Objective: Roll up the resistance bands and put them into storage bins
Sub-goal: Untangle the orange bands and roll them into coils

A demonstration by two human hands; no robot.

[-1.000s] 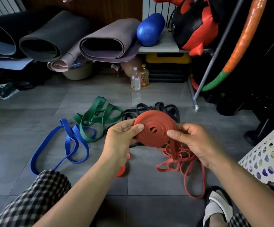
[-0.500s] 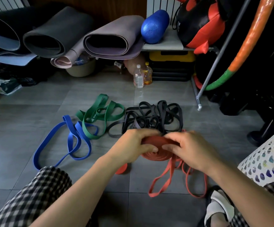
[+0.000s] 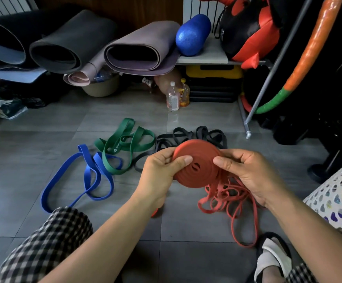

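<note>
Raised over grey tiles (image 3: 43, 152), red coil (image 3: 198, 172) sits pinched between left hand (image 3: 159, 176) and right hand (image 3: 249, 174).

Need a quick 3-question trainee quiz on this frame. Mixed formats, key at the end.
1. Multiple choice: which colour is the coil gripped by the left hand and right hand? A blue; B green; C red-orange.
2. True or false: the red-orange band is fully rolled, with no loose length left.
3. Fill in: on the floor, the green band lies between the blue band and the ____ bands.

Key
1. C.
2. False: loose loops trail on the floor below the coil.
3. black bands.
</note>
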